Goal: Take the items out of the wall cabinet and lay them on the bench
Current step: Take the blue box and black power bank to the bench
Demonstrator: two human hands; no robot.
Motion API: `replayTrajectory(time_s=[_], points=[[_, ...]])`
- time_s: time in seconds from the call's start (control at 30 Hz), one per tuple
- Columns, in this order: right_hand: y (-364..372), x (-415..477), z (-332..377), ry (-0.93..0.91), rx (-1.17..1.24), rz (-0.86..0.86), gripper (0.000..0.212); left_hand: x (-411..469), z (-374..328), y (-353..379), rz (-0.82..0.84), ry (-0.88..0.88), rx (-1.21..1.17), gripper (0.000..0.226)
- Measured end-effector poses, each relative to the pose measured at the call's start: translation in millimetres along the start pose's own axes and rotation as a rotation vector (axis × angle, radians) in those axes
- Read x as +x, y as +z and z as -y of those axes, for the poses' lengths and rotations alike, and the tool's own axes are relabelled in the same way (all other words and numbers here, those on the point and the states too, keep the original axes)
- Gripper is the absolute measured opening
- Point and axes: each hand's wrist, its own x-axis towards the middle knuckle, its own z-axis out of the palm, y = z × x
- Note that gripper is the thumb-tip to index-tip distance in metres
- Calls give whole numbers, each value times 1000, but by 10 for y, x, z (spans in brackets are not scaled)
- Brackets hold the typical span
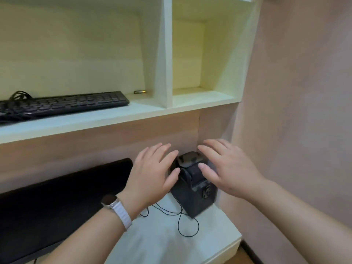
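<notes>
Device: a black boxy device (192,185) is stood on the white bench (167,242), tucked into the corner, apparently just set down.
Hands: the left hand (152,172) and right hand (224,168) are spread open at either side, nothing gripped.
Cabinet: a keyboard (62,105) and a battery (140,91) are left on the shelf (133,113), not yet taken.

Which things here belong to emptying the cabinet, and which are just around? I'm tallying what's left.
Job:
keyboard on the cabinet shelf
battery behind it
black device on the bench, between left hand and right hand

Just around:
monitor
wristwatch
</notes>
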Motion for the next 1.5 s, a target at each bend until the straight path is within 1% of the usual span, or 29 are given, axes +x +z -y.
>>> replayTrajectory(time_s=[0.13,0.3,0.43,0.73,0.9,0.97,1.07,1.13,1.2,1.3,1.4,1.5], points=[[-82,349,-86,33,-29,-53,52,345,165,-29,-43,27,-6,45],[-262,670,-277,47,-17,-131,54,823,136,-247,-90,32,18,48],[-428,962,-486,47,-16,-242,53,1203,51,-411,-198,89,86,46],[-1047,1692,-1068,-89,61,-472,51,2105,-127,-910,-385,157,225,45],[-1479,2217,-1375,-113,154,-507,59,2780,-208,-1368,-497,237,334,48],[-1649,2422,-1473,-119,187,-504,57,3074,-238,-1567,-508,266,333,50],[-1846,2690,-1577,-151,227,-473,43,3491,-255,-1854,-404,292,256,50],[-1906,2840,-1631,-156,208,-425,42,3744,-263,-2010,-290,263,243,51],[-1931,2981,-1684,-131,212,-344,47,3971,-270,-2122,-203,204,314,54],[-1972,3139,-1714,-97,312,-226,52,4229,-281,-2226,-65,89,449,57],[-2030,3249,-1698,-96,373,-127,48,4396,-268,-2238,65,3,546,60],[-2084,3364,-1684,-76,378,-72,43,4512,-263,-2156,160,-94,614,60]])
